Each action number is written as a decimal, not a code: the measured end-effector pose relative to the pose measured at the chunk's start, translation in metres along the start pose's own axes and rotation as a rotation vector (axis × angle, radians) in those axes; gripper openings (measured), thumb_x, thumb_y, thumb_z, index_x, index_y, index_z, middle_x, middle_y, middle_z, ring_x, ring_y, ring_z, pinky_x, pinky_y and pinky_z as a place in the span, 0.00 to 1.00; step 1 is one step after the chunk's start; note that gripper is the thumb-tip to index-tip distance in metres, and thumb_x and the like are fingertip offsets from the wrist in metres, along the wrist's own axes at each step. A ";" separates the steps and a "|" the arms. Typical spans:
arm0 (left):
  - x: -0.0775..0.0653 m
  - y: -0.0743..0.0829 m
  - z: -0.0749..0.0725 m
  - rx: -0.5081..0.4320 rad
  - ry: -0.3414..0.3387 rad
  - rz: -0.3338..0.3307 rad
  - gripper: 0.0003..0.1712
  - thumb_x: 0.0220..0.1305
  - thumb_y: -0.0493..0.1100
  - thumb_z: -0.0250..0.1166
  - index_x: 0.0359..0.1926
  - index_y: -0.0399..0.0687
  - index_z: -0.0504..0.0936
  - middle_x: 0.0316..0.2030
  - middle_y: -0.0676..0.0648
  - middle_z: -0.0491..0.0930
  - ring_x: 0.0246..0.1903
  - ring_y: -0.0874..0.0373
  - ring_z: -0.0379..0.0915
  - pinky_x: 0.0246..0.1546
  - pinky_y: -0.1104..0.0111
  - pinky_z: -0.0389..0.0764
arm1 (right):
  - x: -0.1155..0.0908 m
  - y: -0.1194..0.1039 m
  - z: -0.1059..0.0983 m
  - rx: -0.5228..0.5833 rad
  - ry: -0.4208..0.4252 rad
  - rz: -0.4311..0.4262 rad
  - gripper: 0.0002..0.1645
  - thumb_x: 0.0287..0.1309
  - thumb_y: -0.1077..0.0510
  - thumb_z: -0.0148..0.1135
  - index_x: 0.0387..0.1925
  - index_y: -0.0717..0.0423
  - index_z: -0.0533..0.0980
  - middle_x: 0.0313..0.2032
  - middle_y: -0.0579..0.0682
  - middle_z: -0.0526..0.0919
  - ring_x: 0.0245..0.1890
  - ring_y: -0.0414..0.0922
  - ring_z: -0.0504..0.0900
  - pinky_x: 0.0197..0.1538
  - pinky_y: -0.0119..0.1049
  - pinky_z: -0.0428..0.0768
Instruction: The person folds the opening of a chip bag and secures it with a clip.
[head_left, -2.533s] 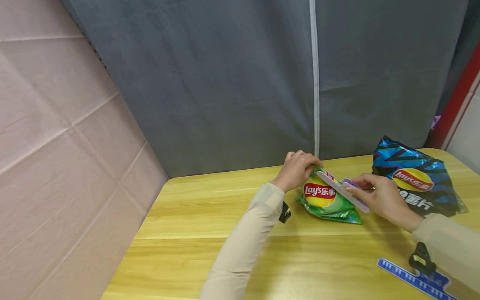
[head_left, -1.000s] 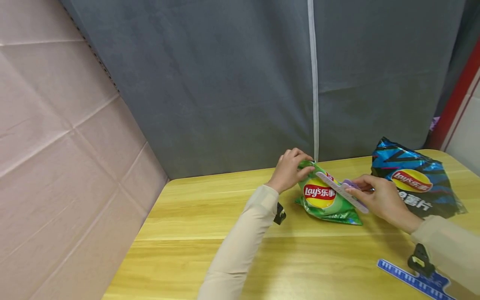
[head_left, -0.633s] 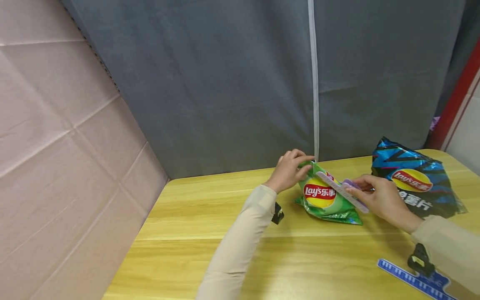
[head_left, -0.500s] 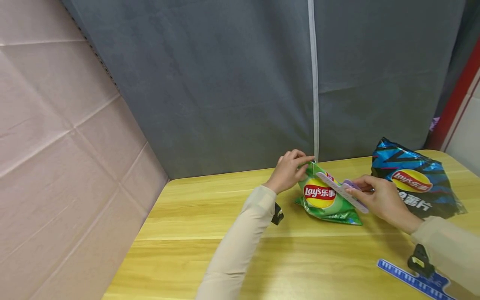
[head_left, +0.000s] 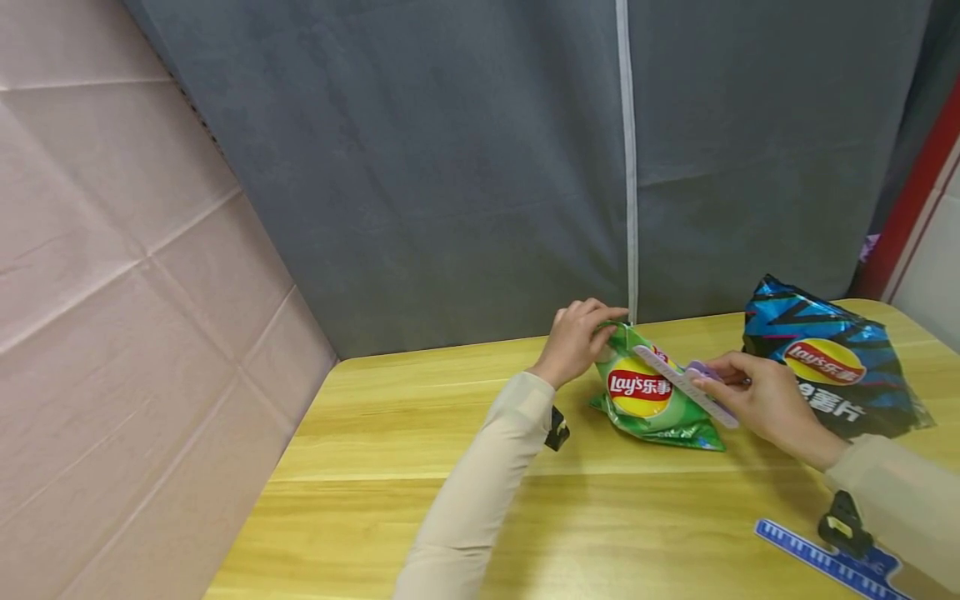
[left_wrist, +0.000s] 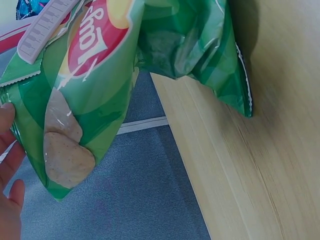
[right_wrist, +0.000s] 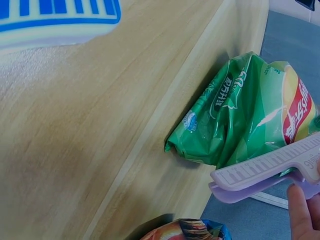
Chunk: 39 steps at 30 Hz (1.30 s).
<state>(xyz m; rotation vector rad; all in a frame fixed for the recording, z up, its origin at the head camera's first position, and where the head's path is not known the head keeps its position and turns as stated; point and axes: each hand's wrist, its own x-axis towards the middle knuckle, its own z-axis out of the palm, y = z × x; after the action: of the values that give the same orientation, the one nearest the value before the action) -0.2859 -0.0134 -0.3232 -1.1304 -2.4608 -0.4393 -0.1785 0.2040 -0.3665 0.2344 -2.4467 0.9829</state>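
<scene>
Green bag (head_left: 637, 392) (one of two) between pinched left fingers (head_left: 606, 315), one lilac clip (head_left: 684, 384) between pinched right fingers (head_left: 729, 361).

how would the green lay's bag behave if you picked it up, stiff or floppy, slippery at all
The green Lay's bag would probably flex and fold rather than stay stiff, as its film is creased and bunched. It may be somewhat slippery, since its glossy surface catches the light. The contents could be fragile if they match the chip pictures printed on it.

Green bag (head_left: 651, 400), near desk's (head_left: 450, 454) back edge: "Lay's乐事"
Blue bag (head_left: 832, 358), back right corner: "Lay's乐事" above "薯片"
Purple clip (right_wrist: 267, 167): script illegible
</scene>
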 end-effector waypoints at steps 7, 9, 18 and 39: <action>0.001 -0.002 0.002 -0.005 0.038 0.003 0.11 0.61 0.46 0.59 0.43 0.55 0.83 0.38 0.57 0.76 0.38 0.64 0.68 0.43 0.71 0.63 | -0.001 -0.001 0.001 0.001 0.006 -0.010 0.11 0.46 0.60 0.68 0.31 0.65 0.79 0.26 0.56 0.81 0.20 0.33 0.70 0.23 0.24 0.71; 0.001 -0.003 0.002 -0.007 0.049 0.013 0.10 0.60 0.46 0.59 0.41 0.54 0.83 0.37 0.57 0.77 0.38 0.64 0.68 0.42 0.71 0.63 | -0.002 -0.002 0.001 -0.006 0.010 -0.010 0.11 0.47 0.60 0.67 0.31 0.64 0.79 0.26 0.56 0.81 0.20 0.33 0.70 0.23 0.25 0.71; 0.002 -0.002 0.002 -0.008 0.051 0.012 0.09 0.60 0.46 0.60 0.39 0.54 0.84 0.37 0.58 0.79 0.39 0.64 0.69 0.44 0.71 0.63 | -0.002 -0.001 0.001 -0.009 0.012 -0.019 0.11 0.46 0.61 0.67 0.31 0.64 0.78 0.26 0.55 0.81 0.20 0.34 0.70 0.23 0.25 0.70; 0.002 -0.002 0.003 0.005 0.056 0.009 0.09 0.60 0.45 0.60 0.39 0.54 0.84 0.36 0.58 0.80 0.38 0.64 0.68 0.45 0.69 0.64 | 0.001 -0.002 0.003 -0.006 0.028 -0.033 0.10 0.45 0.62 0.68 0.31 0.64 0.79 0.28 0.58 0.81 0.22 0.35 0.73 0.25 0.21 0.70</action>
<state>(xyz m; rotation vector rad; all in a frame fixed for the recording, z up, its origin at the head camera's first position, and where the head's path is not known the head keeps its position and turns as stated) -0.2896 -0.0120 -0.3245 -1.1112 -2.4064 -0.4566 -0.1792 0.2005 -0.3663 0.2562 -2.4122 0.9580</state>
